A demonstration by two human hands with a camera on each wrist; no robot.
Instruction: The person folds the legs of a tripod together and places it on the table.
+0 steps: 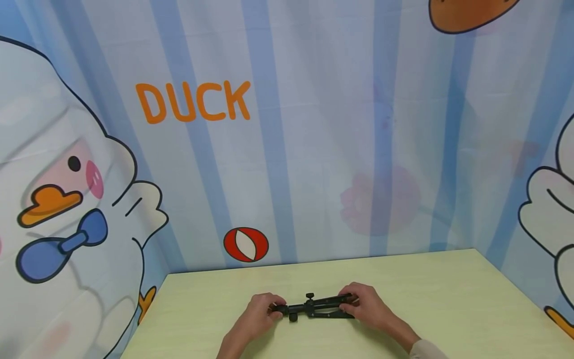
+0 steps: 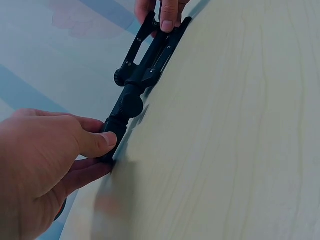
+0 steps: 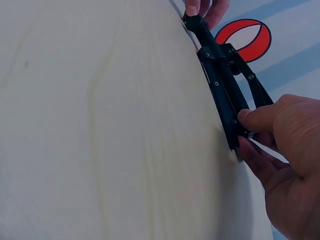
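Note:
A small black tripod [image 1: 296,308] lies lengthwise across the front of the table, its legs folded nearly together and pointing right. My left hand [image 1: 261,314] pinches the head end between thumb and fingers. At the other end my right hand [image 1: 368,306] holds the leg tips. In the left wrist view, the thumb of the left hand [image 2: 55,150] presses the tripod's [image 2: 131,105] end beside a round knob. The right wrist view has the right hand's [image 3: 287,150] thumb and fingers around a leg of the tripod [image 3: 220,82], with another leg spread slightly away.
The pale wood-grain table [image 1: 202,299] reaches back to a striped blue-and-white curtain [image 1: 314,149] printed with a duck. Curtain folds also stand along the left and right sides of the table.

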